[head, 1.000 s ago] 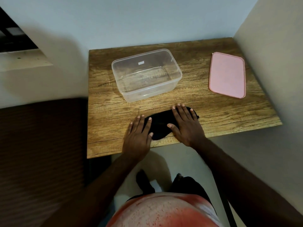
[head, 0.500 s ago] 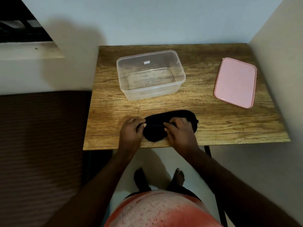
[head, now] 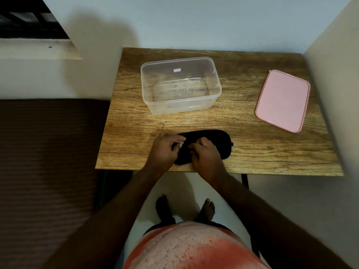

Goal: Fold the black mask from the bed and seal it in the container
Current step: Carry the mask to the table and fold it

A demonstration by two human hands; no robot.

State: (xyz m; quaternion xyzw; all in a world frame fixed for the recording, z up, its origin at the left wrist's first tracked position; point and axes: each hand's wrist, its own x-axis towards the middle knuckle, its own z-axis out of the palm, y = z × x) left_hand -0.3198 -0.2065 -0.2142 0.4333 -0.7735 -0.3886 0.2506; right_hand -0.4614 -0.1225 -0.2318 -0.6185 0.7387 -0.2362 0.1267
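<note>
The black mask (head: 215, 137) lies flat near the front edge of the wooden table (head: 252, 148). My left hand (head: 164, 150) rests on its left end with fingers curled, pinching the fabric. My right hand (head: 206, 157) sits on the mask's middle, fingers bent and gripping it. Much of the mask is hidden under both hands. Behind the mask stands the clear plastic container (head: 180, 84), with nothing inside. Its pink lid (head: 282, 100) lies flat at the table's right side.
A dark brown bed (head: 48, 162) lies left of the table. Walls close in behind and to the right. My bare feet (head: 184, 209) stand on the pale floor below the table's front edge.
Both hands went from flat, spread fingers on the mask to curled fingers pinching it. More of the mask's right end shows now. The camera view has shifted.
</note>
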